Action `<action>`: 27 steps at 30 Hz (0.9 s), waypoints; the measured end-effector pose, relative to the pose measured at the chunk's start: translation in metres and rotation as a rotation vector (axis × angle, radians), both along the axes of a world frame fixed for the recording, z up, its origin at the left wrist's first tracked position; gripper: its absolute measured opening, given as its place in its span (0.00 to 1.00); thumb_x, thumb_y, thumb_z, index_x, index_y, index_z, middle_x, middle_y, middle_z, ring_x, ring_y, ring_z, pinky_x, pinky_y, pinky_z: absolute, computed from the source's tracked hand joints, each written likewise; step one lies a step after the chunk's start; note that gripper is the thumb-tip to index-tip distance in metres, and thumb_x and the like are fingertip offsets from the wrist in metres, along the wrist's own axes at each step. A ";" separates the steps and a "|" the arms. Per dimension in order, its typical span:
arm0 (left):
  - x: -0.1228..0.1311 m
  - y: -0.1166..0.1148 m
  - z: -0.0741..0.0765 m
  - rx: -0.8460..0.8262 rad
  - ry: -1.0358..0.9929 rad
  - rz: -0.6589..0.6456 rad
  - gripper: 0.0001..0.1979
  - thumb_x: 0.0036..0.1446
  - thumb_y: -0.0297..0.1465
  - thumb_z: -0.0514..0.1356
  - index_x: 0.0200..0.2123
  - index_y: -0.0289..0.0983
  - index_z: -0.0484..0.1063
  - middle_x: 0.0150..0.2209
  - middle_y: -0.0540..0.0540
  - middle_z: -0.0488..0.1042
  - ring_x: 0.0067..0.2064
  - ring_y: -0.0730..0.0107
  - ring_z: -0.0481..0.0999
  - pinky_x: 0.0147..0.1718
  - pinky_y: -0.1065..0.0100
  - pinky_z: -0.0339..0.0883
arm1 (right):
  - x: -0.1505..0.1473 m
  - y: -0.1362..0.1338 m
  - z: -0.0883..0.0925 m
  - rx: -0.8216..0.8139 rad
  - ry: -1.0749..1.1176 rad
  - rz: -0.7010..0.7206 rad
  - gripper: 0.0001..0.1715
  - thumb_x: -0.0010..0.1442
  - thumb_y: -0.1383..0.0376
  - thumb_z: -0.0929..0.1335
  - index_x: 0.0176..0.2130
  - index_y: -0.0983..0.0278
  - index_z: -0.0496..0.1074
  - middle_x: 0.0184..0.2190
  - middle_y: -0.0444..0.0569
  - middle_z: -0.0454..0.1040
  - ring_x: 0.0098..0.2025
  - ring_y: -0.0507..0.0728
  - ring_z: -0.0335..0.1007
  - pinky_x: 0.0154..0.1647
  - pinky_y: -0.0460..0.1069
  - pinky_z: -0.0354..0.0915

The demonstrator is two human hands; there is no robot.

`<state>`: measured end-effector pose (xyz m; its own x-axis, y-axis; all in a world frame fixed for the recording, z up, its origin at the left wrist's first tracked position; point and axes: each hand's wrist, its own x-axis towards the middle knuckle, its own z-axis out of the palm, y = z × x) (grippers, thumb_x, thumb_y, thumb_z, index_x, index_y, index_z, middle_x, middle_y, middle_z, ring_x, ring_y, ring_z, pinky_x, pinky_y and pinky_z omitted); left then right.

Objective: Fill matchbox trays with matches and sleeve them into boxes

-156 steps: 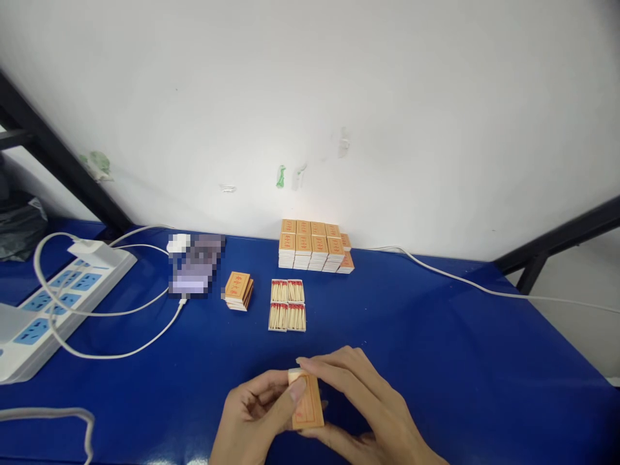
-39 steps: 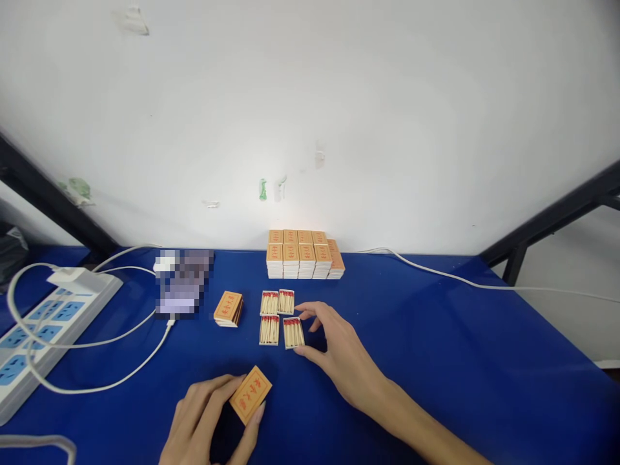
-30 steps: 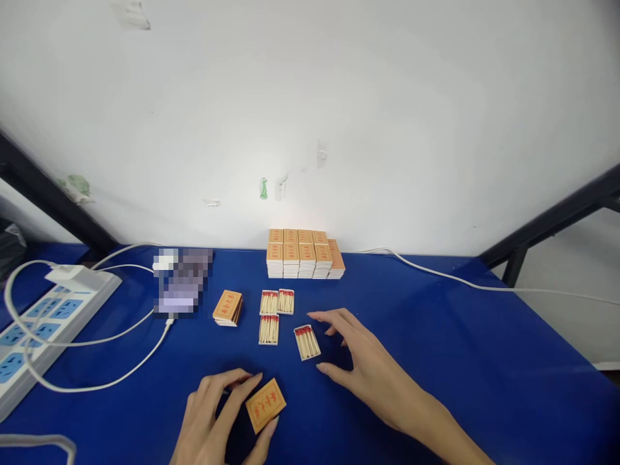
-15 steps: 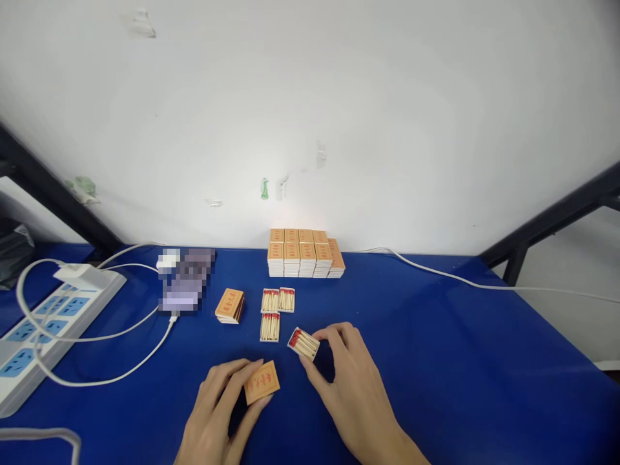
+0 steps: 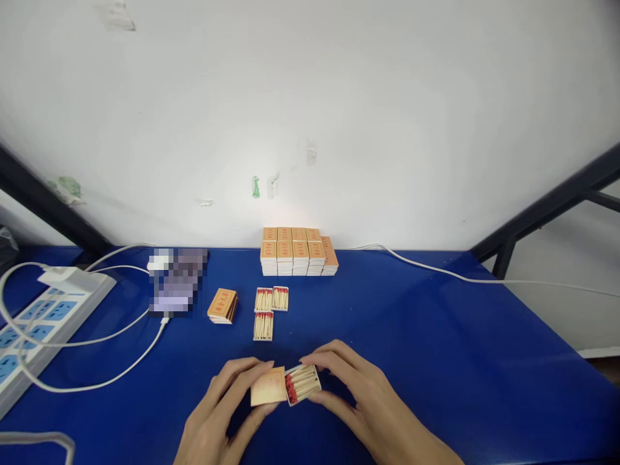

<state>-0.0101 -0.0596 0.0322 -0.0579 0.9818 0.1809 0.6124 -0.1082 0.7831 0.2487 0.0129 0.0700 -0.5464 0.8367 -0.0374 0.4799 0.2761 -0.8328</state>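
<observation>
Between the thumb and fingers of my left hand [image 5: 227,407] is an orange matchbox sleeve [image 5: 268,386], label side up. My right hand [image 5: 356,394] pinches a white matchbox tray [image 5: 303,383] full of red-tipped matches, heads pointing left. The tray's left end is right up against the sleeve's open end; whether it is inside I cannot tell. Beyond my hands, three matchbox trays filled with matches lie on the table: a front one [image 5: 263,326], a back left one [image 5: 264,299] and a back right one [image 5: 280,298].
A small pile of matchbox sleeves [image 5: 223,306] lies left of the trays. Stacked matchboxes [image 5: 293,250] stand by the wall. At left are a power strip [image 5: 53,323], white cables [image 5: 121,378] and a blurred-out phone [image 5: 179,281]. Another cable [image 5: 431,270] crosses the blue table [image 5: 436,342] at right.
My right hand has brought the matchbox tray down and turned it so it meets the sleeve's end. My left hand has levelled the sleeve. The view has shifted slightly.
</observation>
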 end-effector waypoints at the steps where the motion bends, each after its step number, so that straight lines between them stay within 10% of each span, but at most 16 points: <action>1: -0.001 0.000 0.000 0.005 0.005 -0.006 0.18 0.75 0.49 0.62 0.63 0.58 0.80 0.60 0.46 0.81 0.51 0.57 0.89 0.25 0.75 0.78 | 0.001 0.001 0.002 -0.001 -0.008 0.010 0.18 0.77 0.61 0.72 0.63 0.47 0.76 0.59 0.44 0.78 0.58 0.57 0.81 0.64 0.52 0.77; 7: -0.001 0.001 0.002 0.060 0.056 -0.006 0.19 0.74 0.54 0.62 0.60 0.58 0.82 0.57 0.49 0.84 0.49 0.59 0.89 0.52 0.64 0.85 | 0.004 0.003 0.004 0.061 -0.045 0.052 0.21 0.77 0.60 0.72 0.66 0.47 0.76 0.60 0.46 0.78 0.59 0.58 0.81 0.64 0.54 0.79; 18: -0.014 0.005 0.012 -0.019 0.013 -0.103 0.18 0.69 0.48 0.70 0.60 0.59 0.83 0.55 0.49 0.86 0.48 0.60 0.90 0.45 0.71 0.85 | 0.007 -0.001 0.012 0.379 -0.250 0.198 0.32 0.81 0.64 0.65 0.76 0.40 0.67 0.56 0.51 0.80 0.51 0.59 0.83 0.52 0.54 0.83; 27: -0.015 0.004 0.019 -0.084 -0.103 -0.161 0.16 0.69 0.43 0.71 0.58 0.57 0.83 0.54 0.50 0.85 0.52 0.63 0.88 0.51 0.75 0.80 | 0.018 -0.004 -0.005 0.839 -0.375 0.323 0.41 0.74 0.73 0.64 0.80 0.64 0.59 0.57 0.61 0.81 0.56 0.66 0.80 0.55 0.62 0.82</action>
